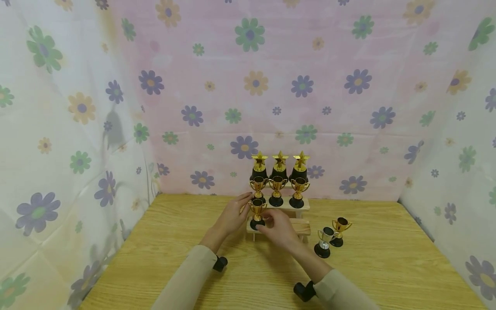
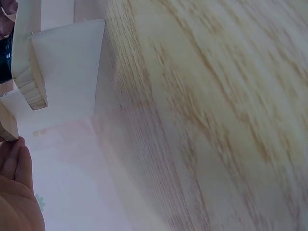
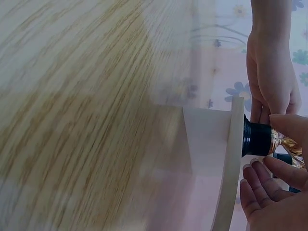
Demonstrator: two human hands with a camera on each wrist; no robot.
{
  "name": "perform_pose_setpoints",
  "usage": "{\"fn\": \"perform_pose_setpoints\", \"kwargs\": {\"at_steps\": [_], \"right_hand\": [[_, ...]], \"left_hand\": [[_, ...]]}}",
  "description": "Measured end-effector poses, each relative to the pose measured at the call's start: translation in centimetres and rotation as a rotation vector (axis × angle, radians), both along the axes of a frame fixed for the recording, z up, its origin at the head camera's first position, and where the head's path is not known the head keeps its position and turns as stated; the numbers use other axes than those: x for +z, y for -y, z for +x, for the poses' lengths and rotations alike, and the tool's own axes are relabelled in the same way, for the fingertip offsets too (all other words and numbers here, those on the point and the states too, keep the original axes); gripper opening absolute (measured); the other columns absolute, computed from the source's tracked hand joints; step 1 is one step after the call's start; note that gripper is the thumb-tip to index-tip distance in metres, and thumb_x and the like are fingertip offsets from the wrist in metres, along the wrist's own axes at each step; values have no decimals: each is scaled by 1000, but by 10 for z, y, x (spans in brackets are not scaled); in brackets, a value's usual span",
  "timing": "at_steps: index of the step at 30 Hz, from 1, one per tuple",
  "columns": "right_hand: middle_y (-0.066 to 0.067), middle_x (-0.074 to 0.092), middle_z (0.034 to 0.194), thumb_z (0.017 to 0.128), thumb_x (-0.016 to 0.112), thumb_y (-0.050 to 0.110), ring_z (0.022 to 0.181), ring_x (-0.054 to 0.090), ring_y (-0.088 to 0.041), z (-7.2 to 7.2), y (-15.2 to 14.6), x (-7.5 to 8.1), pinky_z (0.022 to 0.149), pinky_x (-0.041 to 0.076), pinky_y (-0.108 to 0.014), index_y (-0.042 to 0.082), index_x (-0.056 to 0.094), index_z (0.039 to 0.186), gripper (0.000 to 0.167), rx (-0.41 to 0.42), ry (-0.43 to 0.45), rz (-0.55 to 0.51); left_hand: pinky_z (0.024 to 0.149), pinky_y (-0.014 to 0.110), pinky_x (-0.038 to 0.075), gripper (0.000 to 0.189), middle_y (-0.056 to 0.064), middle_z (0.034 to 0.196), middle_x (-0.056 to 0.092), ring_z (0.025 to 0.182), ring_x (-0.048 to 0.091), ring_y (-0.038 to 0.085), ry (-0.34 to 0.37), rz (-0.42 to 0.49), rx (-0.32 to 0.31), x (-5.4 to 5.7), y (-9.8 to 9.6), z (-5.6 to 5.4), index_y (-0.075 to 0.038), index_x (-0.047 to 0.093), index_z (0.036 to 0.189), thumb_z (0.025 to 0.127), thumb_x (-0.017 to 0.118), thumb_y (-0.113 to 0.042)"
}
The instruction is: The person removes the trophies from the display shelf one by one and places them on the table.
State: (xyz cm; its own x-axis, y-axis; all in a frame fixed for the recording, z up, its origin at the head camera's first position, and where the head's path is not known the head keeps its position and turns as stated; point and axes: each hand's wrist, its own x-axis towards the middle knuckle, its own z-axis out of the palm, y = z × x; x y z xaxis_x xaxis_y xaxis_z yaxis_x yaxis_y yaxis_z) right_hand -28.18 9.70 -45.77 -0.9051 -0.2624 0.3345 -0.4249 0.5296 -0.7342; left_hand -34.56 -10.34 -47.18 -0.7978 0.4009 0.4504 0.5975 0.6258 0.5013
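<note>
A small gold trophy cup [image 1: 257, 206] stands upright at the left end of the lowest step of a wooden tiered stand [image 1: 301, 226]. My right hand [image 1: 280, 230] pinches this cup low down, thumb and forefinger on either side just above its black base [image 3: 257, 138]. On the stand's left side, my left hand [image 1: 231, 215] reaches in with its fingers nearly straight. In the left wrist view those fingertips [image 2: 21, 142] are right at the corner of a higher step [image 2: 6, 122], holding nothing.
Three gold cups [image 1: 277, 185] line the middle step, and three star-topped trophies [image 1: 280, 163] stand on the top one. Right of the stand, a silver cup [image 1: 324, 242] and another gold cup [image 1: 340, 230] stand on the wooden table [image 1: 387, 267]. Flowered cloth [image 1: 275, 86] encloses the back and sides.
</note>
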Motion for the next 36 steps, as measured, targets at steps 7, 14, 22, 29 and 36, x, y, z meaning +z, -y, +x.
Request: {"fn": "perform_pose_setpoints", "kwargs": {"at_steps": [7,14,22,29,36], "right_hand": [[-13,69,108,86,83,14,96,66,-32,-3,6,1,80,57,-41,3,71,111,29,-28,-3,33],[-9,70,102,87,82,15,92,65,-26,-7,12,-1,78,54,-39,4,73,110,27,-45,1,2],[-2,69,87,90,80,17,71,55,-14,-11,17,-1,61,47,-28,5,75,102,17,-68,14,-32],[-3,75,92,92,77,14,75,64,-13,-9,16,0,62,52,-26,6,78,105,15,-56,50,-73],[-5,77,93,91,78,14,78,68,-14,-10,15,0,66,57,-29,7,79,102,13,-54,40,-80]], "left_hand": [[114,50,43,41,18,152,51,141,48,36,-8,-1,-9,1,0,0,2,54,146,109,50,-13],[114,49,43,42,16,152,52,141,48,34,-9,-11,3,-1,-1,0,-2,53,149,109,50,-14],[113,49,44,42,16,152,51,140,49,34,-7,1,1,1,0,2,-3,53,149,109,50,-15],[113,49,44,42,17,152,52,140,49,35,-2,3,-3,0,0,1,-1,53,148,109,49,-15],[113,50,45,42,17,152,52,140,48,34,3,11,-6,-1,1,0,1,53,147,109,50,-15]]}}
